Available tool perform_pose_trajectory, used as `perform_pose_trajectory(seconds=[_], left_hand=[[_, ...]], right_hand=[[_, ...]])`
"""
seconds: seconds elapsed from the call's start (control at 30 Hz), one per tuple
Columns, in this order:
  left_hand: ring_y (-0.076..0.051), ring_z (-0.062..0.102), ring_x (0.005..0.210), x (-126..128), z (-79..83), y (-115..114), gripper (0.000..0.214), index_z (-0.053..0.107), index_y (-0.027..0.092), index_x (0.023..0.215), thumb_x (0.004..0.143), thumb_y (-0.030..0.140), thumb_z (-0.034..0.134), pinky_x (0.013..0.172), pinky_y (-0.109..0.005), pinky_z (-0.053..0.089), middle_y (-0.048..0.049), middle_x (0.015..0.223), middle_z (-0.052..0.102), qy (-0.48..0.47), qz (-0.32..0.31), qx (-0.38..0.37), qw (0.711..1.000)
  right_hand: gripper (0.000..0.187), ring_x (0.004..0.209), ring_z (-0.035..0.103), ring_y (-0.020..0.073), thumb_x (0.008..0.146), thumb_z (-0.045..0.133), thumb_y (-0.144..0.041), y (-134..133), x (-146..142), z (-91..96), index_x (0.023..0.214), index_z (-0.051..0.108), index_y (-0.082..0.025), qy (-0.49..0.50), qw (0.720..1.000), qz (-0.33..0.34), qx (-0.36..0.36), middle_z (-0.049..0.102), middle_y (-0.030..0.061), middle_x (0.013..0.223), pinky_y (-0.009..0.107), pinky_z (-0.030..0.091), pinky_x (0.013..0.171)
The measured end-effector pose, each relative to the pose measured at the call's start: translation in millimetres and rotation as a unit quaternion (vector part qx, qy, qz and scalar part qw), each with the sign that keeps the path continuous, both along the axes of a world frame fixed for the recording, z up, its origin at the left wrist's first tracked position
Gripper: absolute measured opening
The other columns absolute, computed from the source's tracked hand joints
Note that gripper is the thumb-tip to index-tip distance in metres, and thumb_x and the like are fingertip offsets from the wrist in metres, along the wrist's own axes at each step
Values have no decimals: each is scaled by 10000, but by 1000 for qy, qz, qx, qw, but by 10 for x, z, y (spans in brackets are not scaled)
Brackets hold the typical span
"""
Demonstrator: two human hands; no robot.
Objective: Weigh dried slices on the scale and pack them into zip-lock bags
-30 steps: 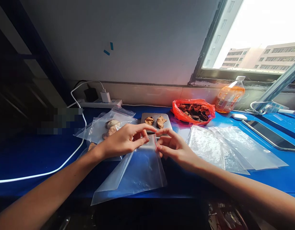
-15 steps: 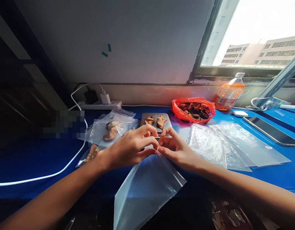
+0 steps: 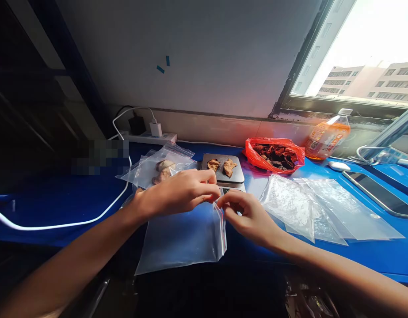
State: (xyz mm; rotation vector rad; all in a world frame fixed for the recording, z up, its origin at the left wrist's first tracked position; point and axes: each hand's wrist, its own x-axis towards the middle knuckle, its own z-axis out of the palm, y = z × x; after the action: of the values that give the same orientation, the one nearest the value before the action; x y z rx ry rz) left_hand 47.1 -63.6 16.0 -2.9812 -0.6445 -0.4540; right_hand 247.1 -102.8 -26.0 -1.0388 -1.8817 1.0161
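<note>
Left forearm (image 3: 81, 254): bare, slim, tapering to a narrow wrist (image 3: 140, 206). Right forearm (image 3: 336, 265): bare, similarly slim. Left hand (image 3: 187, 192), right hand (image 3: 248, 215): bare, slender-fingered; nails too small to tell.

Left arm (image 3: 84, 249), one, bare, entering from the lower left and slanting up toward the middle; left wrist (image 3: 141, 206) nearly straight; left hand (image 3: 185, 192) with its back upward, fingers bent, thumb and index close together at the tips. Right arm (image 3: 339, 269), one, bare, entering from the lower right; right wrist (image 3: 278, 236) nearly straight; right hand (image 3: 252, 216) with fingers curled, thumb and index apparently pinched, their contact being partly hidden. Both hands set opposite, fingertips just beside each other.
</note>
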Motion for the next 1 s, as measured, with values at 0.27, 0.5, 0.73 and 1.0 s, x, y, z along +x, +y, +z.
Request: perform_pose_trajectory(seconds=[0.27,0.5,0.73,1.0], left_hand=[[-140,517,765,170,354,-94,182,657,205,845,928,165,501,739,-296,404,-26,907,594,27,7,-3,1000],[-222,546,1100,133,407,-47,347,557,220,1193,888,380,601,931,-360,460,-95,1203,565,-109,4,-103,989],[-398,335,1350,99,327,-71,975,306,297,1431,633,648,743,1061,-616,285,-168,1495,347,-40,24,-49,998],[-294,511,1227,-101,152,256,873,213,290,1445,755,450,725,1046,-512,387,-128,1431,445,-146,122,19,981]], right_hand=[[142,567,354,85,818,593,-300,106,23,157,807,627,-162,-76,995,23,56,411,-44,618,232,285,510],[592,779,507,160,752,715,-433,158,196,339,1246,475,-211,-112,974,69,184,554,41,955,299,471,663],[611,933,529,214,716,743,-444,287,178,443,1224,479,-228,-142,959,71,235,543,84,1090,350,508,745],[336,772,552,169,846,580,-359,729,222,341,1119,505,-178,-117,933,-139,311,595,52,895,333,451,731]])
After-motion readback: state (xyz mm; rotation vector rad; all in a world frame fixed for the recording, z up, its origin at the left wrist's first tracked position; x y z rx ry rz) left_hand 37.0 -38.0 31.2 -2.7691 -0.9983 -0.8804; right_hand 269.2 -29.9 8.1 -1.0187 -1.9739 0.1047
